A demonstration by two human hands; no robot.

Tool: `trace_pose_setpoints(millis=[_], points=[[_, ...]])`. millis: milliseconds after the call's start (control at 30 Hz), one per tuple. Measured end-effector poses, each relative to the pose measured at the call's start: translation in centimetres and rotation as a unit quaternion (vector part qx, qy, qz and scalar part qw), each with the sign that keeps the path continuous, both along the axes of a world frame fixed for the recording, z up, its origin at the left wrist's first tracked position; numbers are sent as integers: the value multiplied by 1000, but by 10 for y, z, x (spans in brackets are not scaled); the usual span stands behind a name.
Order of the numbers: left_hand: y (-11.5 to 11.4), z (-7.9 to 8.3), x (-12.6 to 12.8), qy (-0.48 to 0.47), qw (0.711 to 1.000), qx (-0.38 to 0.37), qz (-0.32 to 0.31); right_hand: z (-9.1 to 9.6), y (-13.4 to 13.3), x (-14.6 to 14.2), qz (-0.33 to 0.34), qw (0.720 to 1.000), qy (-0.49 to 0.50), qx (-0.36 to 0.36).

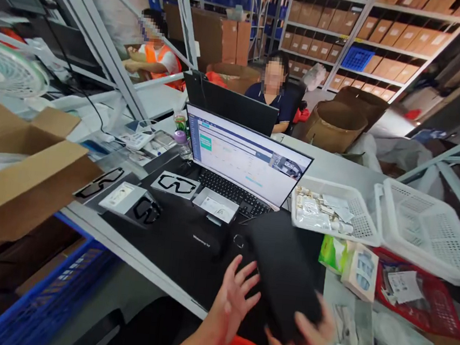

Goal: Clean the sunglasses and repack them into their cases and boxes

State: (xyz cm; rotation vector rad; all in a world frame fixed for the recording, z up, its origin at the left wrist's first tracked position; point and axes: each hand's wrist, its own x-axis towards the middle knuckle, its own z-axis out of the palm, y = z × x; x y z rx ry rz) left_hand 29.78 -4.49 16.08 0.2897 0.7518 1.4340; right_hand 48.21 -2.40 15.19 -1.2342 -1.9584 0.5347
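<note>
My right hand [305,340] grips the lower end of a long black box [285,270], which is tilted over the desk mat and slightly blurred. Beside it, palm up with fingers spread, my left hand [237,292] holds nothing. Another black box [203,239] with pale lettering lies beyond my left hand. A small ring-shaped item [238,241] rests between the two boxes. Behind them sits a grey-white carton [215,207] in front of the keyboard [232,191]. Farther left are a card with a black glasses frame [176,183] and a box with a dark glasses picture [147,210].
A monitor [248,155] stands at the back of the desk. White baskets [365,229], a red basket [441,301] and small cartons [361,272] crowd the right side. An open cardboard box [29,180] and blue crate [60,286] are left. Two people sit beyond.
</note>
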Motion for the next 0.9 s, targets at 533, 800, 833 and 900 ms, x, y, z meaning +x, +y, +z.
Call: trace_pose_setpoints(millis=[533, 800, 833, 900], points=[[43, -29, -204, 390, 906, -64, 151, -14, 29, -213, 231, 932, -66, -273], [55, -13, -233, 497, 863, -73, 57, 29, 23, -228, 175, 934, -302, -80], [54, -14, -233, 498, 864, -69, 37, 37, 28, -227, 152, 941, -294, -69], [50, -15, -230, 503, 862, -66, 5, 52, 41, -226, 102, 959, -254, -68]])
